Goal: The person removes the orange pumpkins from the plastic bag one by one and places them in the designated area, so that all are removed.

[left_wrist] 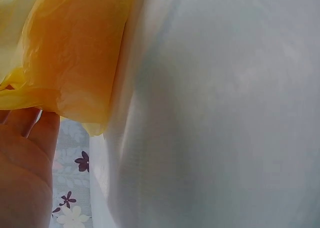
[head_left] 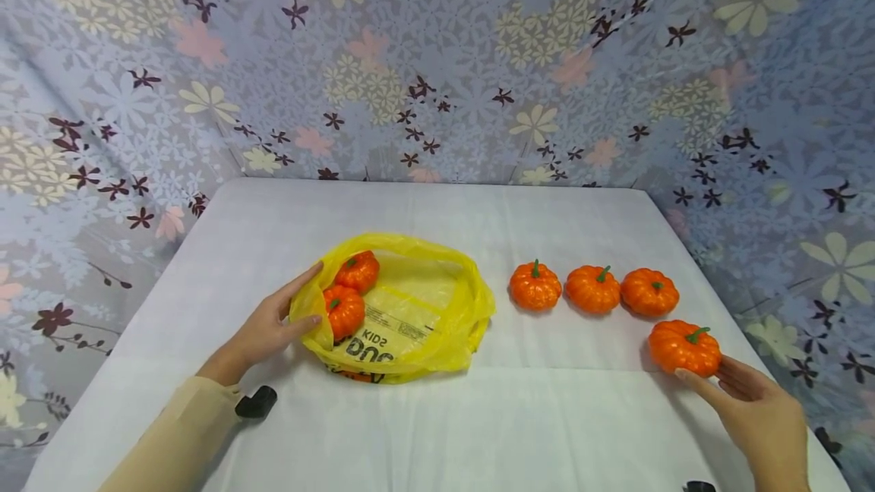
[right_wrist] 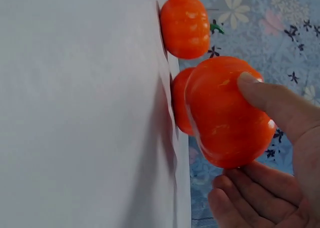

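Pumpkin (head_left: 683, 348), orange with green stem: gripped in right hand (head_left: 766, 410), pinched between thumb and fingers. Sits just ahead of right palm and slightly to its left; appears raised off white cloth (head_left: 547, 424).

Beyond right hand and off to its left: row of three more orange pumpkins (head_left: 592, 289), side by side, all green-stemmed. Rightmost of row closest to right hand, just behind the held one.

Yellow plastic bag (head_left: 478, 310): immediately right of left hand, mouth open upward, dark lettering on film. Two pumpkins (head_left: 345, 313) inside, one behind the other, against wall nearest left hand.

Left hand (head_left: 263, 332): loose, thumb and fingers spread, resting against side of bag. Fingertips partly hidden by film in left wrist view.

Behind left hand: beige sleeve (head_left: 178, 431). Just beside left wrist: small black object (head_left: 256, 403), not identifiable. Far beyond both hands: floral curtain (head_left: 410, 59).
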Demonstrator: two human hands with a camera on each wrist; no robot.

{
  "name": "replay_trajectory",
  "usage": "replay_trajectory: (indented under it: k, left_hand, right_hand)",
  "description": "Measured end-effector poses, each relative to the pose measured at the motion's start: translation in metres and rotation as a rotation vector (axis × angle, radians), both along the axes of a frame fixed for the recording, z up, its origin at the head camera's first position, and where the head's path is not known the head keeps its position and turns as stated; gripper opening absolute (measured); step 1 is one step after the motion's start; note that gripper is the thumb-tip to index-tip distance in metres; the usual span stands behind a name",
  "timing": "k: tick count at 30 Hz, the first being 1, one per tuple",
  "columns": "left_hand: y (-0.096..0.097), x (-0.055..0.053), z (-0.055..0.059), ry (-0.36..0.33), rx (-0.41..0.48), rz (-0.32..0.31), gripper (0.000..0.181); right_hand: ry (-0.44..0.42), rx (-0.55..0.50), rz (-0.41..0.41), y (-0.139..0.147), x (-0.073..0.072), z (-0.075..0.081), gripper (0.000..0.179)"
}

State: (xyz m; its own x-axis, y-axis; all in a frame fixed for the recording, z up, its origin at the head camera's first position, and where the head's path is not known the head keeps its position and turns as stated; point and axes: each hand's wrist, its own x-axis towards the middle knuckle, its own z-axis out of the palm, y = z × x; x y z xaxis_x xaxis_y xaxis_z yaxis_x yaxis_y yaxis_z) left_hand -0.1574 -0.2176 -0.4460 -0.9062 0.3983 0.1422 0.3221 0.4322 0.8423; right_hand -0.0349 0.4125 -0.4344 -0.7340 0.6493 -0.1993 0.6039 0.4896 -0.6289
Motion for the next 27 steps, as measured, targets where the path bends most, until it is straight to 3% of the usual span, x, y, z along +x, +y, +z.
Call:
replay_trajectory:
  k: [10,22,27]
  left_hand:
    - [-0.002,0.006,-0.005,-0.016,0.028,-0.004,0.075]
    - [-0.004,0.007,0.0,-0.001,0.014,0.0,0.074]
    - [-0.002,0.004,0.003,-0.021,-0.013,0.006,0.074]
  right_hand:
    - [-0.098,0.001,0.011,0.016,-0.006,-0.012,0.119]
    - [-0.153,0.038,0.068,0.011,-0.012,-0.005,0.118]
    - [-0.122,-0.016,-0.007,0.009,-0.006,-0.001,0.122]
